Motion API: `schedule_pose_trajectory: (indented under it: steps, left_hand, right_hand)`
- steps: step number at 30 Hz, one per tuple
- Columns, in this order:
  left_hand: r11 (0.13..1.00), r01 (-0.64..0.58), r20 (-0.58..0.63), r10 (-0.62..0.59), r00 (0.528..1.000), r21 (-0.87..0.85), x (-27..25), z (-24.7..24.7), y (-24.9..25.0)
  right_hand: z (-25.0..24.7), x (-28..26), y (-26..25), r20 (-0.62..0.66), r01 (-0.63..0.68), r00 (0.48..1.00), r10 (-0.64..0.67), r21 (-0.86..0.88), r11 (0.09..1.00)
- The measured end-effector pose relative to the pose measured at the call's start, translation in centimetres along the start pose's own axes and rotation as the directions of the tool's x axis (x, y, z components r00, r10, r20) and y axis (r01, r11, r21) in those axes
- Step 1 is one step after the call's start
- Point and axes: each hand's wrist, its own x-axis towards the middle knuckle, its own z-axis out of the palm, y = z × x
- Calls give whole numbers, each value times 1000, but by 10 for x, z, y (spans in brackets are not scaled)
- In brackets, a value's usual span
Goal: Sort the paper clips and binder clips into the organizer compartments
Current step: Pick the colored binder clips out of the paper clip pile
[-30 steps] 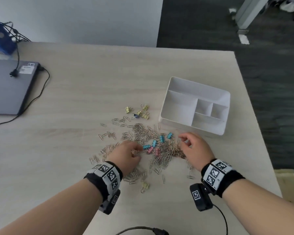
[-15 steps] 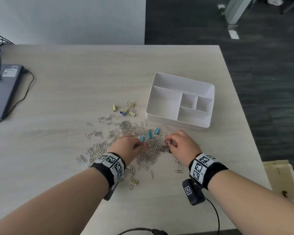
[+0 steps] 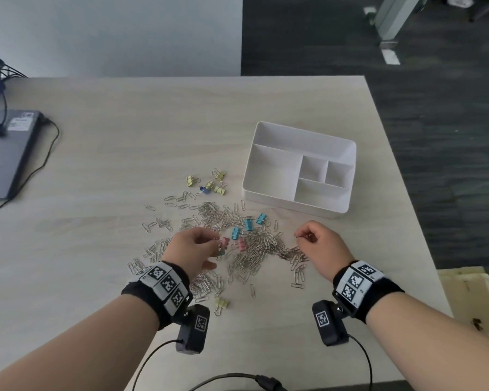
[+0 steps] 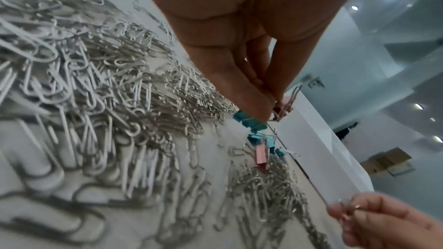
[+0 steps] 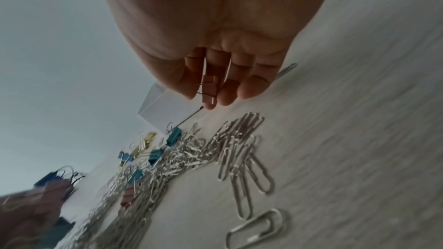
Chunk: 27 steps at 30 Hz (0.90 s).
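A heap of silver paper clips lies on the table with blue binder clips and a pink binder clip among them. Yellow binder clips sit behind the heap. My left hand hovers over the heap's left side and pinches a pink binder clip by its wire handles. My right hand, at the heap's right edge, holds a small pinkish binder clip in curled fingers. The white organizer stands behind my right hand, its compartments bare.
A closed laptop with a black cable lies at the far left. One yellow binder clip sits near my left wrist. The table's right edge runs just beyond the organizer, with dark floor past it.
Both hands have risen off the heap, each with a binder clip. My right hand has drawn away to the right, out of the pile. The head view has shifted.
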Motion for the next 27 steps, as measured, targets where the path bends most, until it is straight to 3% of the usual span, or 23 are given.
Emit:
schedule_pose_trajectory:
  steps: [4,8,15,20,27]
  left_hand:
    - [962,129,62,-117,991,-241,3,1,2]
    - [916,180,152,-133,979,-358,1,9,6]
    - [878,195,193,-120,974,-437,-5,18,12]
    - [941,94,101,-64,993,-325,-7,6,11]
    - [900,101,34,-95,995,-425,5,-38,7]
  right_hand:
    - [0,-5,-6,37,-41,999,37,110,993]
    - [14,-17,-40,229,-123,972,54,301,946]
    - [48,-20,-89,473,-366,881,33,634,681]
    - [68,-12,-110,433,-238,901,1,491,838]
    - [76,27,-151,406,-167,913,-17,412,896]
